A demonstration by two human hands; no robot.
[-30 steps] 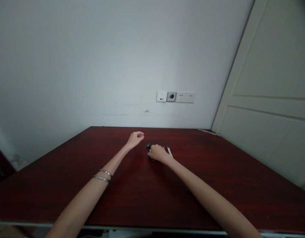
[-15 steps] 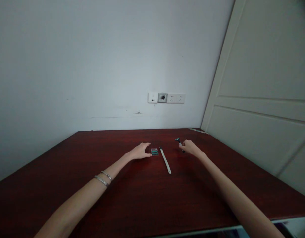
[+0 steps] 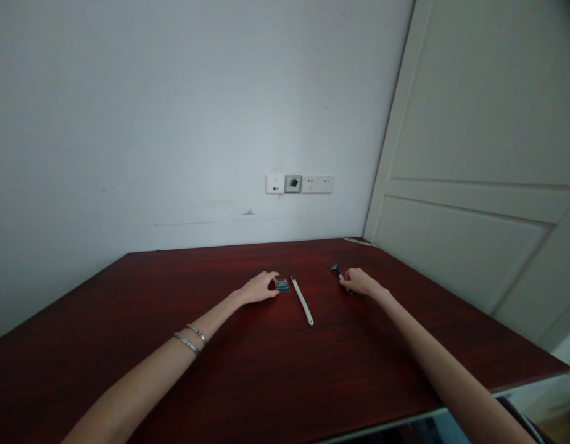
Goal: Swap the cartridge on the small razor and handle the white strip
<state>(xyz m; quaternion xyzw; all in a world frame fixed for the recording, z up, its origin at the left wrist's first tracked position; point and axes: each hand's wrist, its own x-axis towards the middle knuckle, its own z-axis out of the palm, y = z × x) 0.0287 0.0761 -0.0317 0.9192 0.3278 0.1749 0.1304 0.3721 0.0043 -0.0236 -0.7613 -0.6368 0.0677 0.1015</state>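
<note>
My left hand (image 3: 258, 288), wearing bracelets at the wrist, is at the left side of a small clear plastic case (image 3: 282, 285). Its thumb and fingertips close on the case's near and far edges. Dark and green parts show inside, too small to make out. A slim white stick with a dark tip, like a long-handled brush (image 3: 303, 303), lies on the table between my hands. On the right, my right hand (image 3: 358, 281) pinches a razor (image 3: 339, 274) by its grey and black handle. The razor's head points away from me, to the upper left.
The dark red wooden table (image 3: 248, 370) meets a white wall at its back edge. Wall sockets (image 3: 316, 184) sit above it. A white panelled door (image 3: 470, 166) stands along the right side. A pale strip (image 3: 359, 242) lies at the far right corner.
The view has turned a little to the right. My left thumb and fingers have come in around the clear case. My right hand has shifted slightly rightward and nearer with the razor.
</note>
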